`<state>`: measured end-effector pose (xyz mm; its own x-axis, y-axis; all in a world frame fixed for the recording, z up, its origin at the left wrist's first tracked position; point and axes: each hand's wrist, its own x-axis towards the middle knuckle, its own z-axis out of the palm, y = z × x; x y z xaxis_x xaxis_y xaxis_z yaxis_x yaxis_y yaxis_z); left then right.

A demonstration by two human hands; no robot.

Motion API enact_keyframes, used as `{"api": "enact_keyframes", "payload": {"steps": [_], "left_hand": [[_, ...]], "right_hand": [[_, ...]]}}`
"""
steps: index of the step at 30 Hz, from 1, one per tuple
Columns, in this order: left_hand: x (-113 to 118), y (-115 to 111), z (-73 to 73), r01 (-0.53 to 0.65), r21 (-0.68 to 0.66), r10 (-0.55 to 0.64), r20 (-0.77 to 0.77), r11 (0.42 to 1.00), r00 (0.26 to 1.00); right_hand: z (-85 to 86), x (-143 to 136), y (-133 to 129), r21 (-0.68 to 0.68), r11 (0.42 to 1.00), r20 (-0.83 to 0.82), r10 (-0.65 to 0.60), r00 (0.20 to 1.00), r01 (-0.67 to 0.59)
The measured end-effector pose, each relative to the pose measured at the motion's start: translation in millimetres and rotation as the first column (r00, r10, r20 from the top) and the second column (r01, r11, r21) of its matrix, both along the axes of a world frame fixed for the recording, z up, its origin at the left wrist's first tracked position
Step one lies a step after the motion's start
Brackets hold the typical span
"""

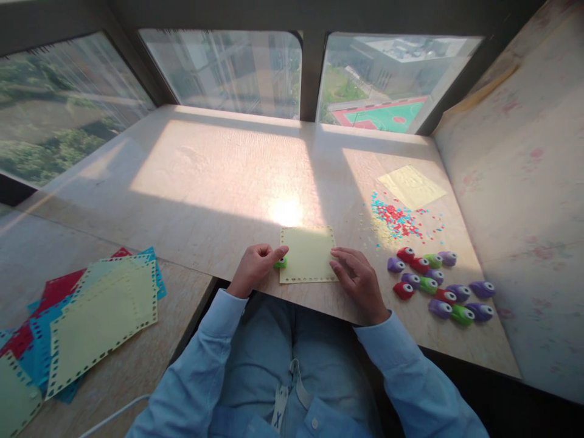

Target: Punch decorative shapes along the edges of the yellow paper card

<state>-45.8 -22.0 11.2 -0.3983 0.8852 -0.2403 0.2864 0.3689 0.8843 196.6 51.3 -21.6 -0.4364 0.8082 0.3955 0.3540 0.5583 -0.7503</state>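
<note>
A pale yellow sheet of paper [310,255] lies at the table's front edge in front of me, with small punched holes along its top and bottom edges. My left hand [259,266] is closed around a small green craft punch [281,262] at the sheet's left edge, thumb on top. Most of the punch is hidden by the fingers. At the opposite side, my right hand [358,278] holds the sheet's right edge between thumb and fingers.
Several red, green and purple craft punches [427,285] stand at the right. Behind them lie scattered paper bits [396,220] and a yellow paper piece [411,186]. Punched yellow, blue and red sheets [104,304] are piled at the left, near a white cable [114,415]. Windows border the table's back.
</note>
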Motion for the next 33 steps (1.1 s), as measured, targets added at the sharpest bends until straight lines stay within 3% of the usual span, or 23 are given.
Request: {"api": "enact_keyframes", "payload": {"steps": [9, 18, 23, 27, 31, 33], "left_hand": [[-1.5, 2.6, -7.3, 0.018, -0.023, -0.019, -0.068, 1.0, 0.997], [4.8, 12.6, -1.0, -0.023, -0.236, -0.047, -0.286, 0.972, 0.957], [7.3, 14.2, 2.1, 0.001, -0.258, -0.091, -0.339, 0.966, 0.936], [1.0, 13.6, 3.9, 0.018, -0.22, -0.072, -0.239, 0.975, 0.968], [-6.3, 12.2, 6.7, 0.022, -0.299, -0.006, 0.056, 0.954, 0.998], [-7.8, 11.2, 7.6, 0.018, -0.323, 0.024, 0.127, 0.946, 0.992]], "right_hand": [[-0.3, -0.3, 0.1, -0.015, 1.0, -0.006, -0.012, 1.0, 0.012], [-4.3, 0.6, 0.8, 0.01, 1.0, 0.0, -0.011, 1.0, 0.011], [-5.8, 0.0, 1.5, 0.007, 1.0, -0.003, -0.011, 1.0, 0.011], [-7.7, 0.4, 1.5, 0.03, 1.0, 0.008, -0.003, 1.0, 0.002], [-9.4, 0.5, 0.2, 0.102, 0.994, 0.086, 0.026, 0.996, -0.035], [-10.0, 0.5, -0.5, 0.129, 0.991, 0.128, 0.031, 0.991, -0.048]]}}
